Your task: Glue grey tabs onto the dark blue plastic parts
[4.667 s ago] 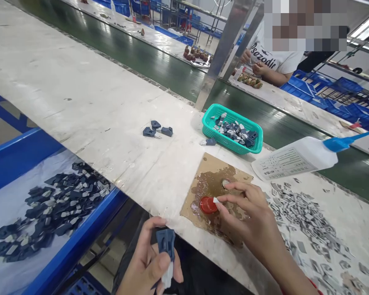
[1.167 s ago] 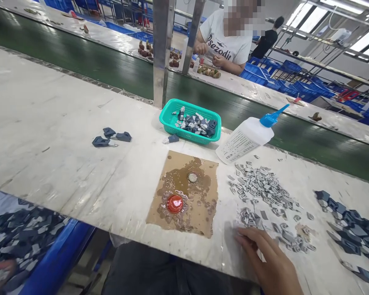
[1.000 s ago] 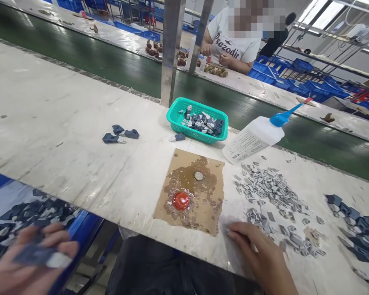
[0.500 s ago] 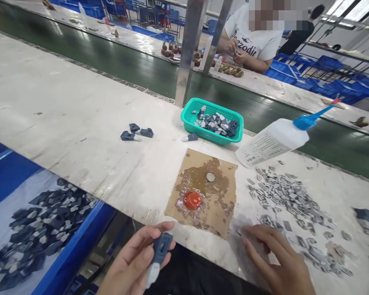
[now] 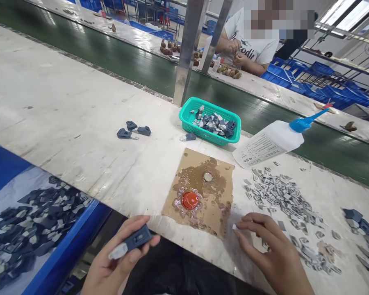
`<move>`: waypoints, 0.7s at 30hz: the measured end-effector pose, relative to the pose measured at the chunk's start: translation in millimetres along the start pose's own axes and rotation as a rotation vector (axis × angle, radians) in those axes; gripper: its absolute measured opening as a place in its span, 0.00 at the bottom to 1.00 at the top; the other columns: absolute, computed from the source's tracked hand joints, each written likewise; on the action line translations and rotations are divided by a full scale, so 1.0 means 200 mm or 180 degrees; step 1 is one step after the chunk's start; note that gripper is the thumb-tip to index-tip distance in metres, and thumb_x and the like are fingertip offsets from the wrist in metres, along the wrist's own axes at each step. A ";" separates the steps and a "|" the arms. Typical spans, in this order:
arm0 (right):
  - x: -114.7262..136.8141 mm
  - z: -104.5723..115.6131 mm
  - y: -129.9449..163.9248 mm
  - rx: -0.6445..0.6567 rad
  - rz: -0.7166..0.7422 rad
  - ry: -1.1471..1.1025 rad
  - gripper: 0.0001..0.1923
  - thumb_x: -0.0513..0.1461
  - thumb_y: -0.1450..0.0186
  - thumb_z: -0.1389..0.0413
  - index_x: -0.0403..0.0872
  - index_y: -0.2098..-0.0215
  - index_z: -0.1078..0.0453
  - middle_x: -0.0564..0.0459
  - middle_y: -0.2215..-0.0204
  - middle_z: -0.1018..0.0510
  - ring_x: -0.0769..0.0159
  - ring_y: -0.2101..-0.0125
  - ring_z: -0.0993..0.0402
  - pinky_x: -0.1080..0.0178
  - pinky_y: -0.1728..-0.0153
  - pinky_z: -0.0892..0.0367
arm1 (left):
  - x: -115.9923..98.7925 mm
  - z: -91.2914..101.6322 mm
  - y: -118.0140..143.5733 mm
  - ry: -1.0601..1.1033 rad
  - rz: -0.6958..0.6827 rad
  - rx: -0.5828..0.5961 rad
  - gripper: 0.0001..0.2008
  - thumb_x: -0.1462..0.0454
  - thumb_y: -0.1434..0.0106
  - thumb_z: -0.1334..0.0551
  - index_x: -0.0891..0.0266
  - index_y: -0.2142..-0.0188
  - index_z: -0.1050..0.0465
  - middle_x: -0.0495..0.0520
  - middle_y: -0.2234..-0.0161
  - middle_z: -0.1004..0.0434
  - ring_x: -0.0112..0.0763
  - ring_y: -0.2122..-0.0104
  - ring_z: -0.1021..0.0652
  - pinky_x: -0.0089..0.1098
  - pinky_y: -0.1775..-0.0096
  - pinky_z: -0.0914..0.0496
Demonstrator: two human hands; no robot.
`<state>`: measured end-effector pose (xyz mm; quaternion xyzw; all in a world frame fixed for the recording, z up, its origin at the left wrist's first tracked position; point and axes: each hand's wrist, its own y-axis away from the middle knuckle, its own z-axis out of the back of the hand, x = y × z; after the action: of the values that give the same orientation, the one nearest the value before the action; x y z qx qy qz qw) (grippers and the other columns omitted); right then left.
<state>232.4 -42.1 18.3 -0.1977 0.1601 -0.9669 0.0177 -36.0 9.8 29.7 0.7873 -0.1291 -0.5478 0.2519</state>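
Since half a second ago, your left hand (image 5: 117, 262) has been turning the dark blue plastic piece (image 5: 132, 242) from upright to nearly level, and your right hand (image 5: 272, 256) has been lifting a small white tab (image 5: 234, 226) off the heap.

Going largest to smallest: the white worktop (image 5: 64, 110) is carrying everything, with a blue bin (image 5: 64, 254) of dark pieces sitting below its near edge on your left. A brown cardboard pad (image 5: 199, 192), wet with glue, is lying just ahead of your hands, holding a red cap (image 5: 190, 200) and a small metal cap (image 5: 208, 177). Behind it a teal basket (image 5: 209, 123) is holding mixed parts, and a glue bottle (image 5: 272, 139) with a blue nozzle is lying on its side to the right. Grey tabs (image 5: 283, 196) are lying scattered beside your right hand.

Your left grip is closing around the blue piece, just off the worktop's near edge. Your right fingertips are pinching the white tab, resting low over the worktop.
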 end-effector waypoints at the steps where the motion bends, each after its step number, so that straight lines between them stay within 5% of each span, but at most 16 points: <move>1: 0.03 0.01 -0.05 -0.0033 0.0080 -0.0059 0.03 0.38 0.40 0.44 0.49 0.66 0.31 0.49 0.65 0.31 0.65 0.64 0.29 0.65 0.67 0.31 | 0.01 0.01 -0.01 0.0004 -0.0115 0.0139 0.13 0.60 0.59 0.28 0.53 0.70 0.19 0.48 0.63 0.20 0.27 0.77 0.22 0.19 0.77 0.28; 4: 0.14 0.00 -0.22 -0.0059 0.0434 -0.0246 0.02 0.37 0.41 0.44 0.49 0.68 0.30 0.49 0.65 0.31 0.65 0.64 0.30 0.64 0.67 0.31 | 0.03 0.04 -0.03 0.0092 -0.0422 0.0435 0.10 0.59 0.55 0.30 0.54 0.70 0.21 0.46 0.71 0.20 0.20 0.84 0.28 0.18 0.81 0.32; 9: 0.24 -0.10 -0.42 0.0268 0.0766 -0.0476 0.02 0.36 0.41 0.44 0.48 0.70 0.30 0.48 0.65 0.30 0.62 0.60 0.32 0.59 0.61 0.31 | 0.04 0.08 -0.03 -0.0028 -0.0585 0.0538 0.06 0.60 0.49 0.32 0.55 0.70 0.24 0.45 0.72 0.22 0.26 0.73 0.23 0.20 0.66 0.29; 14: 0.24 -0.14 -0.45 0.0424 0.0942 -0.0460 0.02 0.34 0.42 0.44 0.47 0.71 0.30 0.49 0.67 0.30 0.62 0.61 0.33 0.57 0.60 0.32 | 0.04 0.11 -0.02 -0.0108 -0.0560 0.0511 0.06 0.59 0.48 0.33 0.56 0.70 0.22 0.50 0.67 0.20 0.35 0.64 0.22 0.24 0.61 0.29; 21: 0.26 -0.08 -0.45 0.0459 0.1014 -0.0405 0.02 0.36 0.41 0.44 0.48 0.70 0.29 0.49 0.67 0.29 0.62 0.61 0.32 0.59 0.64 0.33 | 0.03 0.07 -0.02 0.0237 -0.0321 0.0450 0.08 0.59 0.50 0.32 0.52 0.68 0.24 0.48 0.72 0.18 0.30 0.69 0.21 0.21 0.66 0.29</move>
<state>180.5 42.8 52.3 -0.2289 0.1181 -0.9464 0.1948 -47.9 7.0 19.0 0.8284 -0.1182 -0.5197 0.1724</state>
